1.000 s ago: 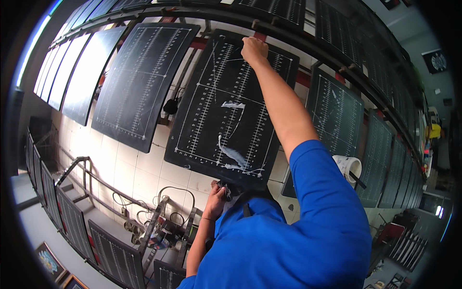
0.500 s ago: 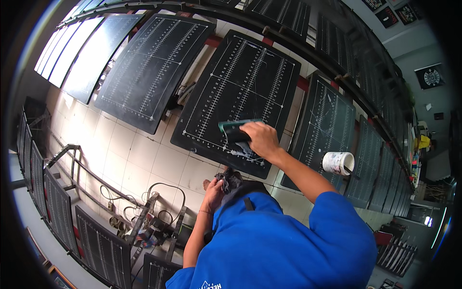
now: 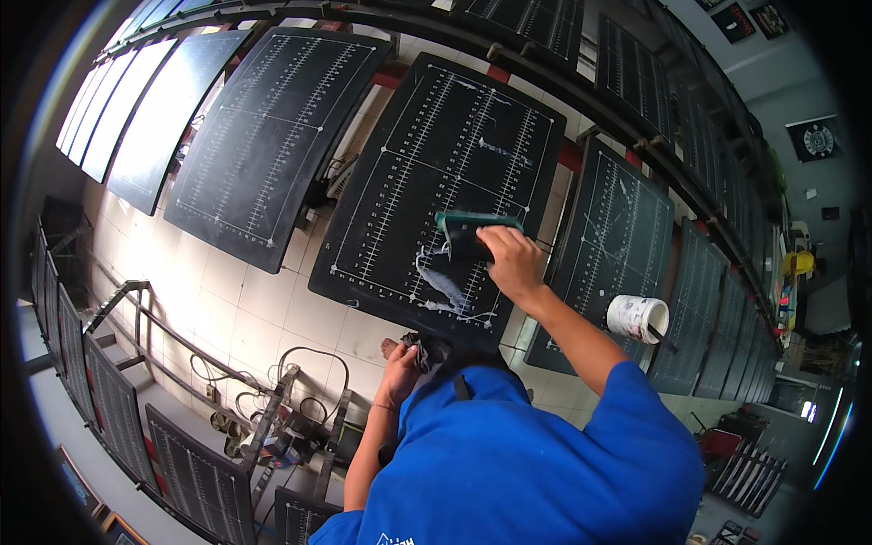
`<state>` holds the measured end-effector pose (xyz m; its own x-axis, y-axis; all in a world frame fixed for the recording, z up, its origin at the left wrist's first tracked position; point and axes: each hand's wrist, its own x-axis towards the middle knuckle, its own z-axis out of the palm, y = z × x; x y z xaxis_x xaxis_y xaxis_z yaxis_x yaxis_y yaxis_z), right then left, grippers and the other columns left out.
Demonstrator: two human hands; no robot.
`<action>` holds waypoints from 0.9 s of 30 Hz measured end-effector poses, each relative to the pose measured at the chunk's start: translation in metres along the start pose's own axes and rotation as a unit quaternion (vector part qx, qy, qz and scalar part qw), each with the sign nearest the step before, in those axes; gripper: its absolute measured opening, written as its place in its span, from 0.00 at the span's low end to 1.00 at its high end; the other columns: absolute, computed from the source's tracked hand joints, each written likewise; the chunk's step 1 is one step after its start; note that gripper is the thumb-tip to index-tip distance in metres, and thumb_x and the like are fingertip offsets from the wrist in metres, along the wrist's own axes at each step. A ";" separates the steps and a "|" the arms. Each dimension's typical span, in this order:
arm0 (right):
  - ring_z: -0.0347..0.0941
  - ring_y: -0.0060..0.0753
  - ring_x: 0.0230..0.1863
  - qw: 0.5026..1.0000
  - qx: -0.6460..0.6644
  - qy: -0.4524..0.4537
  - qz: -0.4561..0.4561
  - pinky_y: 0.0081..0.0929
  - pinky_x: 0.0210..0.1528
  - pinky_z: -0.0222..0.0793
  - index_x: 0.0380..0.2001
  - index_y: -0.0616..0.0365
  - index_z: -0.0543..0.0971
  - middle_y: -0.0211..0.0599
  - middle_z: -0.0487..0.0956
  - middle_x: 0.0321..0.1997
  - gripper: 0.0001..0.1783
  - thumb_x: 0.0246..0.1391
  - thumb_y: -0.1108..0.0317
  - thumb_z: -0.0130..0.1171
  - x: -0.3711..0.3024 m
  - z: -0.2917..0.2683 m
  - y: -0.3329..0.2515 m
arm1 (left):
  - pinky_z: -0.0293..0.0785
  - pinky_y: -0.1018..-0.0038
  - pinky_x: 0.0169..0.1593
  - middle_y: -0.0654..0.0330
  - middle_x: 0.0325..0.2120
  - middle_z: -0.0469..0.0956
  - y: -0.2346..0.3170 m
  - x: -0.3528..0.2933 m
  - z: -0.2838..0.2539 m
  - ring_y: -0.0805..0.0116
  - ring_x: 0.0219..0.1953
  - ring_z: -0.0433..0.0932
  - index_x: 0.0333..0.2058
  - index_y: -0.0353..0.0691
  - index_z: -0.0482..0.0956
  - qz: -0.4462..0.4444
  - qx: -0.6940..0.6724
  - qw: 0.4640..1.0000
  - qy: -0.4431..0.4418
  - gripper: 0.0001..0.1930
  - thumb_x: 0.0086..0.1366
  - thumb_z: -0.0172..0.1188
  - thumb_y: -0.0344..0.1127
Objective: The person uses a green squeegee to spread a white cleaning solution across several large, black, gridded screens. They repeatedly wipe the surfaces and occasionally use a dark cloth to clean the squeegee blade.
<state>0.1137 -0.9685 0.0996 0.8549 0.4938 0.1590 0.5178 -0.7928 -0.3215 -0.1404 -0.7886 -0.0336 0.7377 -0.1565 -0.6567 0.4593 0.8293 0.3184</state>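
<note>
A dark squeegee with a green edge (image 3: 477,221) is gripped in my right hand (image 3: 516,263), over the right middle of a black printing board (image 3: 381,195). The board bears white ruler-like lines. Nearer me, a whitish smear (image 3: 443,286) lies on its surface, and a pale streak (image 3: 505,153) shows farther up. My left hand (image 3: 400,371) is closed around a crumpled black cloth (image 3: 427,352), at the board's near edge in front of my body.
Similar boards stand in a row on both sides, one to the left (image 3: 263,154) and one to the right (image 3: 604,236). A white tub (image 3: 629,318) with a dark stick rests on the right board. Dark rails (image 3: 536,68) run behind; cables (image 3: 245,377) lie lower left.
My right hand and the squeegee have shifted right and slightly away from me, uncovering more of the whitish smear. A pale streak now shows farther up. My left hand still holds the cloth.
</note>
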 end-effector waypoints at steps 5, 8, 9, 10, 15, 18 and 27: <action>0.78 0.45 0.51 0.995 -0.007 0.036 0.097 0.43 0.52 0.75 0.46 0.45 0.82 0.33 0.81 0.49 0.19 0.48 0.69 0.62 0.118 -0.024 0.073 | 0.75 0.66 0.55 0.57 0.49 0.78 -0.008 0.010 -0.014 0.65 0.49 0.79 0.58 0.36 0.68 0.016 -0.004 1.000 -0.004 0.16 0.74 0.46 0.31; 0.78 0.45 0.53 0.982 -0.127 0.056 0.127 0.44 0.54 0.74 0.50 0.43 0.81 0.33 0.81 0.51 0.20 0.51 0.67 0.59 0.208 -0.027 0.133 | 0.76 0.67 0.53 0.58 0.48 0.79 -0.006 0.005 -0.015 0.67 0.48 0.79 0.58 0.37 0.69 0.007 0.015 1.000 0.013 0.16 0.74 0.46 0.31; 0.77 0.44 0.54 0.982 -0.136 0.052 0.124 0.44 0.55 0.74 0.51 0.42 0.81 0.33 0.81 0.52 0.21 0.52 0.67 0.58 0.225 -0.026 0.149 | 0.76 0.68 0.52 0.59 0.47 0.79 -0.003 0.002 -0.014 0.67 0.48 0.79 0.57 0.37 0.69 -0.003 0.021 1.000 0.020 0.16 0.74 0.46 0.31; 0.77 0.45 0.55 0.981 -0.137 0.037 0.135 0.43 0.56 0.74 0.51 0.42 0.82 0.34 0.81 0.54 0.22 0.51 0.68 0.59 0.235 -0.024 0.152 | 0.76 0.68 0.52 0.59 0.47 0.79 -0.001 -0.003 -0.011 0.68 0.47 0.79 0.57 0.37 0.69 -0.003 0.026 0.999 0.025 0.15 0.74 0.46 0.31; 0.80 0.46 0.50 0.981 -0.145 0.039 0.125 0.45 0.52 0.76 0.48 0.40 0.83 0.34 0.82 0.50 0.20 0.52 0.69 0.54 0.213 -0.001 0.130 | 0.75 0.70 0.53 0.60 0.46 0.79 0.004 -0.014 0.002 0.70 0.47 0.79 0.57 0.37 0.69 0.000 0.017 1.000 0.018 0.15 0.74 0.46 0.30; 0.80 0.46 0.47 0.991 -0.096 0.030 0.094 0.48 0.49 0.76 0.42 0.40 0.84 0.33 0.82 0.44 0.16 0.53 0.69 0.52 0.154 0.002 0.067 | 0.74 0.72 0.55 0.62 0.46 0.78 0.001 -0.010 0.010 0.71 0.49 0.78 0.53 0.35 0.71 -0.011 -0.008 1.000 -0.001 0.12 0.75 0.44 0.28; 0.78 0.37 0.44 1.000 0.006 -0.007 -0.013 0.40 0.46 0.75 0.40 0.47 0.83 0.29 0.81 0.41 0.14 0.50 0.73 0.58 -0.074 0.010 -0.087 | 0.72 0.65 0.60 0.57 0.51 0.77 -0.013 0.002 -0.010 0.65 0.52 0.77 0.56 0.34 0.69 -0.015 0.008 0.998 -0.064 0.15 0.75 0.44 0.31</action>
<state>0.0049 -0.9332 0.1067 0.8411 0.5185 0.1543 0.5386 -0.7759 -0.3284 -0.1500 -0.7941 -0.0455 0.7804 -0.2486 -0.5737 0.4892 0.8143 0.3125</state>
